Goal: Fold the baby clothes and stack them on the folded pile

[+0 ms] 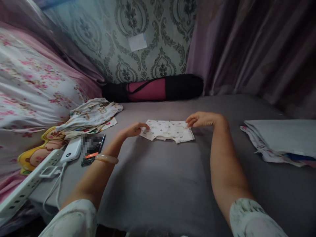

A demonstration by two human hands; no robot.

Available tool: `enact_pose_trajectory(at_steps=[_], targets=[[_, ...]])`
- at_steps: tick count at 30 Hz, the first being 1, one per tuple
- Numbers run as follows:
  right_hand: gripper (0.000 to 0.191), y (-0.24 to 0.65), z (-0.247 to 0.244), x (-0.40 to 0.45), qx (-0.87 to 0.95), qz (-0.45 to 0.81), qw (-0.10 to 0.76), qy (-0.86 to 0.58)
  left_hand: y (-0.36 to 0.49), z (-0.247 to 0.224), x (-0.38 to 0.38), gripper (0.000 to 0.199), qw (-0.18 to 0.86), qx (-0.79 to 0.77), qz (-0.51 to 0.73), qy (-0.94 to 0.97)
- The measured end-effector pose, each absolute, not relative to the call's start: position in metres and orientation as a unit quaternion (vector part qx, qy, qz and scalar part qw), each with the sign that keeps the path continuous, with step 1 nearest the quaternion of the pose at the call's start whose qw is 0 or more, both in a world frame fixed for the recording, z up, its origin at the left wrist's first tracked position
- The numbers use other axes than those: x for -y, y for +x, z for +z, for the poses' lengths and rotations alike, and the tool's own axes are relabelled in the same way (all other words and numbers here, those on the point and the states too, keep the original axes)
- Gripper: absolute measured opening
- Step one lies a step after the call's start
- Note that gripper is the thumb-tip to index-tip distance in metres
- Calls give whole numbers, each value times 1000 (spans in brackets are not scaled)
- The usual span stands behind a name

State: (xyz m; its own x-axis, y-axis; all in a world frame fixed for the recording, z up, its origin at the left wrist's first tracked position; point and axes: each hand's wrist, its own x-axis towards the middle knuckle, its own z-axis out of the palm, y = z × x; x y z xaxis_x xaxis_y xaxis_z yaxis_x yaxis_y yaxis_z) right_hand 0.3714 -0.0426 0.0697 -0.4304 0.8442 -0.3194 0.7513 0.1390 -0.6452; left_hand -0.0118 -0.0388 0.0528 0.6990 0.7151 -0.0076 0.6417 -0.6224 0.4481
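Between left hand (135, 129) and right hand (201, 119), both narrowed at its ends (pinching or just touching, I cannot tell), the garment (169, 129) lies lengthwise left to right.

Grey sheet (158, 184), printed garment (168, 129), phone (95, 148), long bag (150, 90)

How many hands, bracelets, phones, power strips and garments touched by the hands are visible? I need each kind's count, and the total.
Hands: 2 (left hand, right hand)
Bracelets: 1
Phones: 1
Power strips: 1
Touched garments: 1
Total: 6
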Motion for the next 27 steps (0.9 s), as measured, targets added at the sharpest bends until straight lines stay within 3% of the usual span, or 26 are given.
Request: enact_pose_trajectory(at_steps=[4, 11, 20, 27], targets=[[40, 348, 62, 35, 755, 262, 68, -597, 12, 49, 37, 54, 133, -469, 147, 861], [49, 257, 42, 49, 804, 126, 76, -576, 77, 17, 36, 39, 99, -483, 245, 835], [57, 223, -4, 58, 798, 49, 104, -591, 79, -21, 28, 37, 25, -496, 184, 848], [58, 225, -6, 57, 800, 50, 97, -589, 79, -21, 29, 36, 16, -493, 171, 853]])
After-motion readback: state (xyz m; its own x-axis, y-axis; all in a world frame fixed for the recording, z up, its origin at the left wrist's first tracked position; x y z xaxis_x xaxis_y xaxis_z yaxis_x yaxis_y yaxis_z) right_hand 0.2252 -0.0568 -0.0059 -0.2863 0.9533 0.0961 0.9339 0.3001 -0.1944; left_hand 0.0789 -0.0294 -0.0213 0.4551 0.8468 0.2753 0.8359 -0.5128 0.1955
